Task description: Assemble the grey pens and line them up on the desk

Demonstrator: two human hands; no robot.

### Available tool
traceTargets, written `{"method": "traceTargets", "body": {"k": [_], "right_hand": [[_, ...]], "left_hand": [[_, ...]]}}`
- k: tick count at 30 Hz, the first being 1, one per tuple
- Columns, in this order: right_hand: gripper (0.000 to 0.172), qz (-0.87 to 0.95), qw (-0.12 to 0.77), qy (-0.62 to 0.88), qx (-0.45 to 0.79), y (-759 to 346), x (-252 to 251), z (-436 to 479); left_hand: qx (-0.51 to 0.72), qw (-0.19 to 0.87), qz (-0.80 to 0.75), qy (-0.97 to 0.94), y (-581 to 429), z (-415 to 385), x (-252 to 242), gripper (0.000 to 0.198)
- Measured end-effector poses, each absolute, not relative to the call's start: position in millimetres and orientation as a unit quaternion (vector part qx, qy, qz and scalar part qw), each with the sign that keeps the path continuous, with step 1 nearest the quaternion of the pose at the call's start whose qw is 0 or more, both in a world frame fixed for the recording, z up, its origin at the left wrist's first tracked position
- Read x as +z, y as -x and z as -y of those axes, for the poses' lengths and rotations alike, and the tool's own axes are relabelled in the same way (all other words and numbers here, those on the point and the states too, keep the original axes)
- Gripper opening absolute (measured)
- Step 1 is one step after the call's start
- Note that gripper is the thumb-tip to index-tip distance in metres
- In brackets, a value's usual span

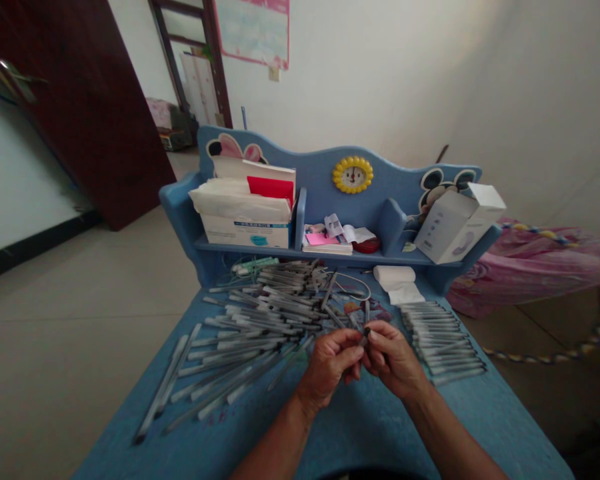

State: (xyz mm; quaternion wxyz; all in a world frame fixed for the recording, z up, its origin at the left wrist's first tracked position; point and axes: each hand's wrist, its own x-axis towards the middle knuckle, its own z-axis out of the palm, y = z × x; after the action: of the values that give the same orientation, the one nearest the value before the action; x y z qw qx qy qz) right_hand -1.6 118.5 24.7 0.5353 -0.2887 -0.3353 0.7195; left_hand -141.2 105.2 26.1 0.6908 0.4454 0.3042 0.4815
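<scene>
My left hand [330, 363] and my right hand [393, 357] meet over the front of the blue desk. Both are closed, fingertips pinching one pen [365, 339] with a black end between them. Most of that pen is hidden by my fingers. To the left and beyond my hands lies a large loose heap of translucent grey pens [260, 320] with dark ends. On the right, beside my right hand, more pens [447, 343] lie side by side in a neat row.
A white paper roll [395, 275] lies behind the row. The desk's shelf [300, 256] bears a mask box [245, 227], a stack of papers [327, 245] and a white carton [457, 227]. A yellow flower-shaped clock [353, 175] is on the backboard. Two pens [165, 383] lie near the left edge.
</scene>
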Motion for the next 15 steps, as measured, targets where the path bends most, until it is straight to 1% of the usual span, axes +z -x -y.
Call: {"method": "traceTargets", "body": {"k": [11,15], "right_hand": [[0.019,0.341,0.544,0.303,0.704,5,23,-114],[0.018,0.419,0.508,0.366,0.658,-6,30,-116]], "left_hand": [[0.472,0.694,-0.3,-0.453,141,-106,26,0.02],[0.459,0.695,-0.313,-0.456,141,-106,28,0.02]]}}
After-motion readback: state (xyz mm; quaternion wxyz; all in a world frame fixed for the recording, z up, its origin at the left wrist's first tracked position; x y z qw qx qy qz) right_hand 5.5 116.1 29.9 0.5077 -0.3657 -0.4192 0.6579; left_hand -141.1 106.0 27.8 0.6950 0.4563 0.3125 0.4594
